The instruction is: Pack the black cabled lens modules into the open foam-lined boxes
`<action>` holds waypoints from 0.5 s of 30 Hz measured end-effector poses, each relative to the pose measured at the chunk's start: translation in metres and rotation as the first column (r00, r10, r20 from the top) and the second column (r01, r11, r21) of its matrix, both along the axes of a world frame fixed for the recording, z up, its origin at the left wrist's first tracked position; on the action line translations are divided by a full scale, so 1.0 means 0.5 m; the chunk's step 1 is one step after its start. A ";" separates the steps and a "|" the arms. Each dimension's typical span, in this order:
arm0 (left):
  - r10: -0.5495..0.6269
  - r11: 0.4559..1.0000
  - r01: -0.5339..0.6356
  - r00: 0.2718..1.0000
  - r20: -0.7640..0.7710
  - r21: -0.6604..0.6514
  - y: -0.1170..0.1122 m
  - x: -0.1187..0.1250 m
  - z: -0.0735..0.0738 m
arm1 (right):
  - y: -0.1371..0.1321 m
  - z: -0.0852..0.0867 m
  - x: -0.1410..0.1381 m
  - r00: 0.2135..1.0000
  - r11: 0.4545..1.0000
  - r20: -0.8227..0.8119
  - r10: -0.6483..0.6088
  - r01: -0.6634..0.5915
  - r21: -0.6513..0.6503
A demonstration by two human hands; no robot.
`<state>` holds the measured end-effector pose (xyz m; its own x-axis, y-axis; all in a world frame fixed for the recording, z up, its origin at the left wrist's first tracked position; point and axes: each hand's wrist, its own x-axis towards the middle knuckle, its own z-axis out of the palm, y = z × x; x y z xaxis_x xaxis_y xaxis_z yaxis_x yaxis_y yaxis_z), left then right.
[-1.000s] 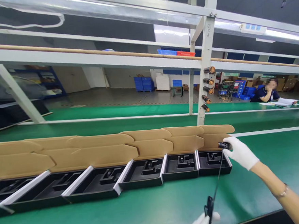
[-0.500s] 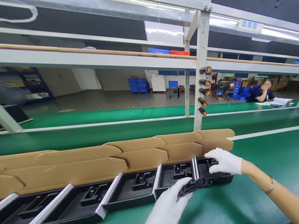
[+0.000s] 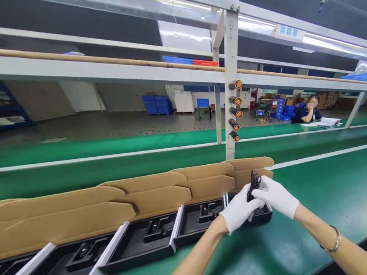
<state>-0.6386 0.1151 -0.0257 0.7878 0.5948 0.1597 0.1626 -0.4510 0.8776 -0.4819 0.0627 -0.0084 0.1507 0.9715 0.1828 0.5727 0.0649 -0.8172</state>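
Both my hands wear white gloves and meet over the rightmost open box (image 3: 264,216) in a row of boxes on the green belt. My left hand (image 3: 239,213) is closed around a bundled black cable (image 3: 254,183), whose loops stick up above the fingers. My right hand (image 3: 277,196) is curled against the same cable from the right. The box beneath holds a black moulded tray, mostly hidden by my hands.
Several open boxes (image 3: 146,240) with brown cardboard lids (image 3: 156,196) and black trays run leftward along the green belt (image 3: 331,186). A white frame post (image 3: 230,88) with a rack of small cylinders (image 3: 235,113) stands behind. A seated person (image 3: 307,112) is at a far table.
My left hand has come up from the belt's near edge with the cable gathered into a bundle. Both hands have closed together over the rightmost box, and the view has shifted right.
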 end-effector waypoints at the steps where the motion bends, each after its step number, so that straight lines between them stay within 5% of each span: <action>1: -0.025 0.999 0.026 0.999 -0.046 0.020 0.011 0.002 0.000 | -0.002 0.001 0.013 0.992 0.996 0.101 -0.071 0.065 0.063; 4: -0.096 0.988 0.118 0.976 -0.195 0.102 0.057 0.006 -0.005 | -0.001 -0.001 0.050 0.849 0.987 0.525 -0.056 -0.031 0.156; 6: -0.145 0.971 0.195 0.943 -0.300 0.142 0.085 0.012 -0.019 | 0.010 -0.017 0.069 0.624 0.988 0.773 0.117 -0.155 -0.025; 9: -0.157 0.945 0.264 0.886 -0.437 0.194 0.101 0.024 -0.046 | 0.043 -0.060 0.079 0.372 0.947 0.872 0.319 -0.168 -0.274; 15: 0.117 0.849 0.174 0.859 -0.498 0.499 0.049 0.038 -0.074 | 0.112 -0.114 0.048 0.260 0.888 0.850 0.458 -0.177 -0.424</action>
